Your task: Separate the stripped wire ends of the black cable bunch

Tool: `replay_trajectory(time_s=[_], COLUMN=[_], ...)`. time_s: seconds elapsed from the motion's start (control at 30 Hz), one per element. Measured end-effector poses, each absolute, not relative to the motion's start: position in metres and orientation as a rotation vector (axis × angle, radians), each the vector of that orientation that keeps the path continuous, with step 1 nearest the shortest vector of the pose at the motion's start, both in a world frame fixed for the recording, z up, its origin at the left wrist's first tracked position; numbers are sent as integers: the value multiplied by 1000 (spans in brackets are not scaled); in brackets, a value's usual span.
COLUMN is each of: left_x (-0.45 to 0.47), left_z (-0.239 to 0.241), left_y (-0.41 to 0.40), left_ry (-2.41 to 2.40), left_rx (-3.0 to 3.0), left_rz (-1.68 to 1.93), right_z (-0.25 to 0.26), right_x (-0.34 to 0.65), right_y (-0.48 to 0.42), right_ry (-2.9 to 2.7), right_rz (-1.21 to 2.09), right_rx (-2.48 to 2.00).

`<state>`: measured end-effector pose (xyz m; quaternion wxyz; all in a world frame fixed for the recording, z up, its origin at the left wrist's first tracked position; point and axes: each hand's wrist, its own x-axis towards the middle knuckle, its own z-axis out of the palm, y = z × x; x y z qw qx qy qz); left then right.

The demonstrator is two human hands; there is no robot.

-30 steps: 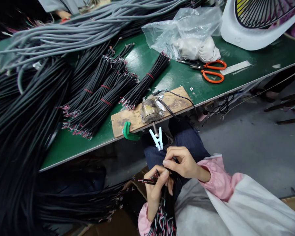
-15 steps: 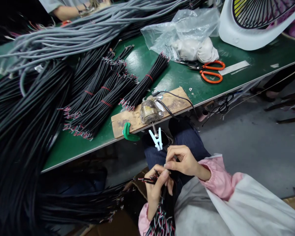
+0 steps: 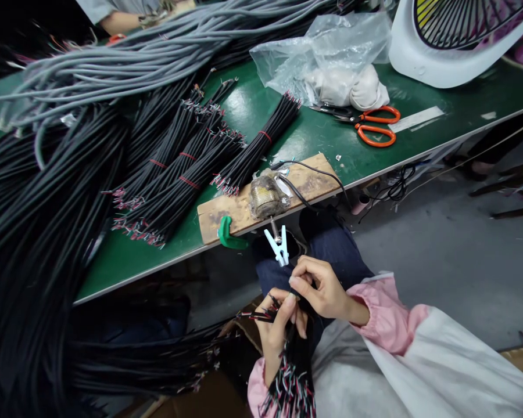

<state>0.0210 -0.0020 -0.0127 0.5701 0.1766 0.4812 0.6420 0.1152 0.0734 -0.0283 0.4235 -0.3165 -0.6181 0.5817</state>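
Observation:
My left hand (image 3: 273,328) is closed around several black cables, whose stripped ends with red and white wires stick out to its left. Below it hangs a thick bunch of black cables (image 3: 290,386), ends fanned over my lap. Thumb and fingers of my right hand (image 3: 321,285) pinch a black cable right beside my left thumb; most of that cable is hidden by the fingers. Just beyond both hands, a light blue clothespin (image 3: 280,248) sits on the shaft of a small plastic-wrapped motor (image 3: 265,198).
The motor rests on a wooden board (image 3: 318,174) held at the table edge by a green clamp (image 3: 229,233). Tied black cable bundles (image 3: 261,145), grey cables (image 3: 126,69), orange-handled scissors (image 3: 377,125), a plastic bag (image 3: 331,40) and a white fan (image 3: 440,64) lie on the green table. Another person's arm (image 3: 119,23) shows behind.
My right hand has shifted slightly left, and a bit of black cable now shows at its fingertips. My left hand keeps its grip, with the cable ends slightly turned.

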Motion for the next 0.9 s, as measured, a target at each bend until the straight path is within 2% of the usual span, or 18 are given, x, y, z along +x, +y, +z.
replay_trajectory(time_s=[0.13,0.23,0.43,0.57,0.73,0.9], left_x=[25,25,17,14,18,21], left_z=[-12,-13,-11,-4,0,-7], left_y=[-1,-3,-6,-4,-1,2], left_ry=[1095,1115,1388,1457,1376,1342], left_rx=[382,401,662,792,637,640], left_rz=[1537,1511,1288,1165,1285,1334], right_z=[-32,-28,-20,-25,-23,-16], right_x=[113,118,125,121,127,132], right_y=[76,83,83,81,90,87], right_ry=[-1397,-1485,-1670,-1574,-1459,-1650], right_rz=[1530,1615,1473,1551,1669,1430], right_rx=[-847,-745,-758,-831,-776,-774])
